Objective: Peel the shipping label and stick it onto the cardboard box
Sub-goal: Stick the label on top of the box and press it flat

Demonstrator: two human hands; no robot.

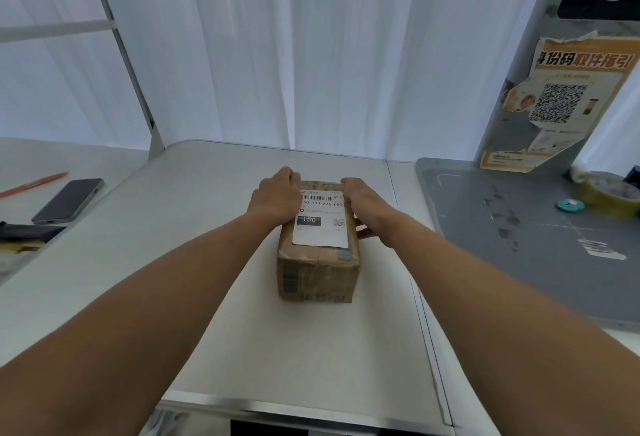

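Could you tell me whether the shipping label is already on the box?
On: the shipping label lies flat on the cardboard box top.

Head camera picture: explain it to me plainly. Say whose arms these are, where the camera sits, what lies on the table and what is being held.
There is no machine here. The single picture comes from a camera worn on a person's head, looking forward and down at their own bare arms. The left hand and right hand press on the far end of a cardboard box on a white table. A white shipping label lies flat on the box top. At left lie a phone and a pen; at right, a tape roll sits on a grey mat.
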